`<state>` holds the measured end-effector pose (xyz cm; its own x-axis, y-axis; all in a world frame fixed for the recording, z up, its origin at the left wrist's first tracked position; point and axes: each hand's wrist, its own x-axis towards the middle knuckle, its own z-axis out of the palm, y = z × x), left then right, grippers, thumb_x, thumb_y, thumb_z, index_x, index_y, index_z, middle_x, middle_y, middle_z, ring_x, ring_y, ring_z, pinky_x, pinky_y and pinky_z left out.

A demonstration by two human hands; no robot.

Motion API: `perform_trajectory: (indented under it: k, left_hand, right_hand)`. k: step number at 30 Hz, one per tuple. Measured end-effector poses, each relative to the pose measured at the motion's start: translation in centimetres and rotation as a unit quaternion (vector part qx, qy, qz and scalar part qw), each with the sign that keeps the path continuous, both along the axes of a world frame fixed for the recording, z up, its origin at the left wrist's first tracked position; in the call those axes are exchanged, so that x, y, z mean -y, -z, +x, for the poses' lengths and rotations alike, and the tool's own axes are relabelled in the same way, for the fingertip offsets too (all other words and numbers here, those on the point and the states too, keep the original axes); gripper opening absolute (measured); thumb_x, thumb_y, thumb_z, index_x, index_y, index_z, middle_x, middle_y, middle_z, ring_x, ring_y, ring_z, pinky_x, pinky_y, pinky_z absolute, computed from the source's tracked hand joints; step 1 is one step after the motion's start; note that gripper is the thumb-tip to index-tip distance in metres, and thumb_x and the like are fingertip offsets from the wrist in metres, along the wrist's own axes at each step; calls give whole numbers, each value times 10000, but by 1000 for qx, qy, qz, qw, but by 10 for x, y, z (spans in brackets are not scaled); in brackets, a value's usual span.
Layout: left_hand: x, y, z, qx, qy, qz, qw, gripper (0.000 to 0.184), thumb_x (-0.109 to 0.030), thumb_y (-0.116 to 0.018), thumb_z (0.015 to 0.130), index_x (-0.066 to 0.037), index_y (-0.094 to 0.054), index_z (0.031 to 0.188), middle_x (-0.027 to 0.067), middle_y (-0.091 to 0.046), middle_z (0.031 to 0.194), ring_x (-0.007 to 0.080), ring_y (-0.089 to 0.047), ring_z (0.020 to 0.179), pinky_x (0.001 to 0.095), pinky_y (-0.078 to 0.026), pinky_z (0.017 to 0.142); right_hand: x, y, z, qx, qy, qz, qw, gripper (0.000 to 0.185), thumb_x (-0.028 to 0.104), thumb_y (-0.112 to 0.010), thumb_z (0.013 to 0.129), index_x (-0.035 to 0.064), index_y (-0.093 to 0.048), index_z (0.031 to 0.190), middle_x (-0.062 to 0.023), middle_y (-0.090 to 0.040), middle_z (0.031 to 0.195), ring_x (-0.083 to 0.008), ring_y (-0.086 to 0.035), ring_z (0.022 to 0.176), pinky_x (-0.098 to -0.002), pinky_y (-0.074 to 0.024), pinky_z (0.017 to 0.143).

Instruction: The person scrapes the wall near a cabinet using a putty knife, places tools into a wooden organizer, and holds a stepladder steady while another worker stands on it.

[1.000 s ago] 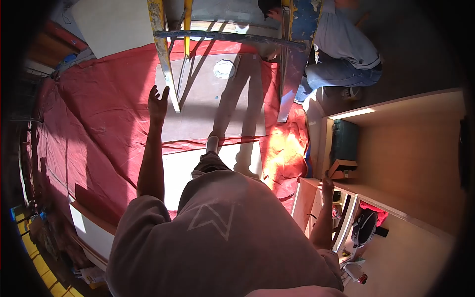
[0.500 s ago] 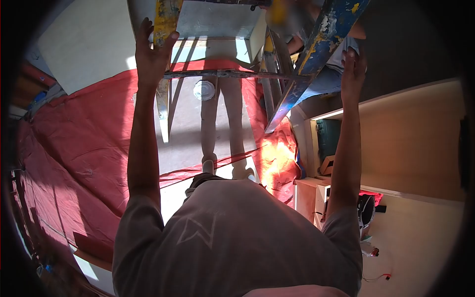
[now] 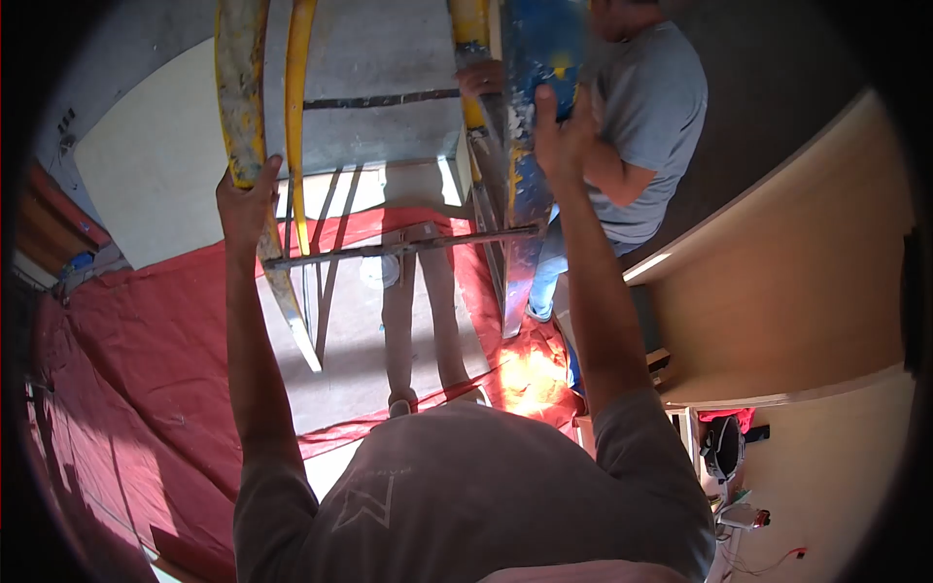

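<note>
A paint-worn stepladder (image 3: 521, 204) in yellow and blue stands in front of me, a dark crossbar joining its near legs. My left hand (image 3: 249, 199) is wrapped round its left yellow leg (image 3: 241, 87). On the right, my right hand (image 3: 566, 141) lies against the blue leg, thumb up and fingers at its outer edge; the grip there is partly blurred. Beyond that leg a co-worker (image 3: 653, 107) in a grey shirt and jeans has one hand on the ladder's far right leg.
Red sheeting (image 3: 146, 340) covers the floor, with a grey board (image 3: 340, 389) on it and a white round object (image 3: 379, 272) behind the crossbar. An open wooden cabinet (image 3: 777, 291) stands at the right. Below it are a black bag (image 3: 722, 449) and cables. A pale panel (image 3: 146, 165) leans at the upper left.
Both my hands have come to the ladder's legs, my right from the cabinet edge. The ladder appears nearer and more upright. The co-worker has risen from a crouch and now touches the ladder.
</note>
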<state>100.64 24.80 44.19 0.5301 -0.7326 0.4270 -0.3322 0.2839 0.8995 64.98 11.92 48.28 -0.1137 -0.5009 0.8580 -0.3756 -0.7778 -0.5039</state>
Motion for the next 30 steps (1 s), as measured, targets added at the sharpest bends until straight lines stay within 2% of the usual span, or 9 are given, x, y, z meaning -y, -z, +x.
perform_trajectory:
  k: [4,6,10,18,22,24,26,28,30]
  left_hand:
    - [16,30,25,73,-53,-38,995,269,-218,-672,858,20,-578,940,36,-556,682,107,-520,586,265,-428,532]
    - [11,26,21,84,-51,-38,994,427,-210,-652,870,99,-540,1143,159,-608,1048,227,-570,946,347,-440,878]
    - [22,41,37,94,-60,-55,992,550,-171,-652,862,87,-430,1294,196,-528,1237,262,-524,1100,350,-390,979]
    - [9,23,14,83,-37,-86,992,388,-111,-658,849,75,-518,1159,119,-586,1052,175,-535,941,298,-430,855]
    - [-2,4,-9,49,-47,-103,992,274,-102,-680,815,54,-575,1014,62,-612,817,120,-536,689,259,-464,633]
    - [2,12,-2,18,-29,-67,997,270,-110,-726,783,52,-611,965,77,-663,810,135,-603,706,280,-492,639]
    - [8,21,5,69,-77,-57,993,388,-258,-764,761,51,-610,937,131,-668,758,151,-621,665,313,-499,608]
    - [-7,5,5,124,-111,19,986,598,-464,-758,705,38,-600,989,211,-658,773,304,-663,697,378,-513,645]
    - [-18,-6,4,116,-116,49,985,672,-524,-744,683,33,-599,1029,189,-656,783,312,-652,711,373,-513,678]
  right_hand:
    - [-5,-6,-3,-2,4,4,1000,496,402,-690,817,-21,-533,1023,-225,-634,851,-387,-635,801,-405,-489,687]
    - [-1,0,-6,-17,11,25,999,492,381,-678,827,-30,-522,1050,-234,-626,845,-390,-630,801,-427,-484,697]
    - [-5,-2,-6,1,-4,71,997,533,405,-679,821,-40,-515,1065,-253,-615,861,-391,-618,821,-426,-477,710]
    - [-10,-6,-5,-11,18,100,995,511,397,-677,821,-18,-527,1080,-238,-619,905,-388,-614,849,-421,-479,737]
    - [-12,-6,-4,22,-19,90,996,470,348,-688,818,-23,-542,1066,-232,-633,912,-366,-630,854,-407,-485,757]
    - [-3,-4,-3,1,24,12,1000,479,364,-653,845,-34,-543,1088,-229,-634,946,-363,-622,882,-400,-476,775]
    - [-1,7,-2,-5,28,43,999,491,384,-605,882,-49,-549,1105,-232,-626,999,-362,-603,912,-393,-460,802]
    - [30,27,-7,-17,116,-8,993,576,455,-563,906,-69,-543,1144,-229,-618,1056,-355,-588,940,-383,-449,829]
    - [25,17,-8,-38,39,71,996,710,521,-503,918,-110,-481,1244,-268,-559,1189,-367,-562,1061,-379,-420,916]
